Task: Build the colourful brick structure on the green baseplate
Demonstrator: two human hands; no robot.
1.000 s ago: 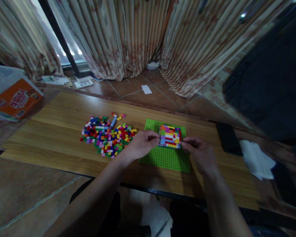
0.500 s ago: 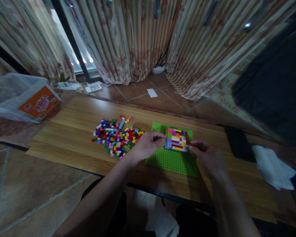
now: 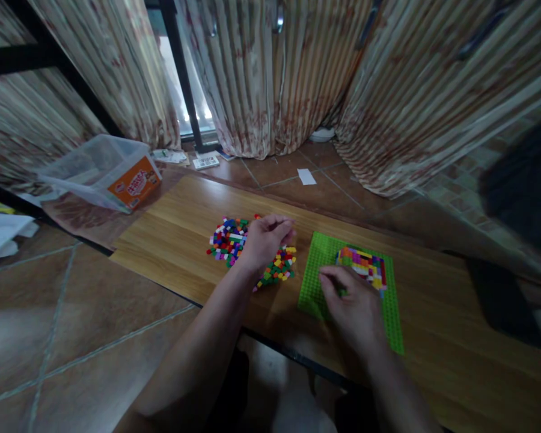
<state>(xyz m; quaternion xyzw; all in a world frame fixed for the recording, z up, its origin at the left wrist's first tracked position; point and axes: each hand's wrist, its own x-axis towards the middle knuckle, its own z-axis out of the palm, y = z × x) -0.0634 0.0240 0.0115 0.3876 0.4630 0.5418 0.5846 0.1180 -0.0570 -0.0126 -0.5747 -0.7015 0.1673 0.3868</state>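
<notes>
A loose pile of small coloured toy bricks [image 3: 228, 237] lies on the wooden bench. Over its right part hovers my left hand [image 3: 265, 240], fingers curled together; whatever they may hold is hidden. To the right is a green studded baseplate [image 3: 314, 258], bearing a flat block built of many-coloured bricks [image 3: 365, 263]. My right hand [image 3: 354, 304] hangs above the plate, in front of the block's left and near side, partly covering it. Its thumb and index fingertips are close together, and anything between them is too small to make out.
A clear plastic bin [image 3: 103, 168] with an orange label stands beyond the bench's left end. On the bench's right lies a dark flat object [image 3: 500, 300]. Striped curtains [image 3: 270, 78] hang behind. A white paper [image 3: 306, 177] is on the tiled floor.
My left hand has left the brick block and moved over the pile. The right hand has come off the block's right edge to its left side. The view has swung left.
</notes>
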